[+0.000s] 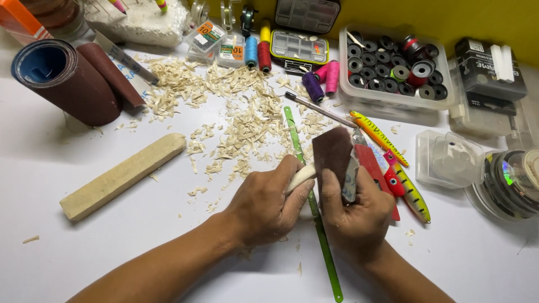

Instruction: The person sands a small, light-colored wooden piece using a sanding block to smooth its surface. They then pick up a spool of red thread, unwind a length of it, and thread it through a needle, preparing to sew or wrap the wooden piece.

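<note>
Your hands meet over the green saw blade [317, 221], working a small pale wood piece [301, 176] with sandpaper.

Your left hand [264, 205] is closed around the wood piece just left of the blade; your right hand [355, 210] pinches a folded brown sandpaper sheet [332, 152] against it, just right of the blade; painted fishing lures [405, 188] lie further right; a wood block [120, 175] lies well left; shavings [241, 120] spread beyond the blade's far end.

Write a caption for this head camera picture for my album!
Left hand holds a small carved wood piece while right hand rubs sandpaper on it, shavings scattered behind.
</note>
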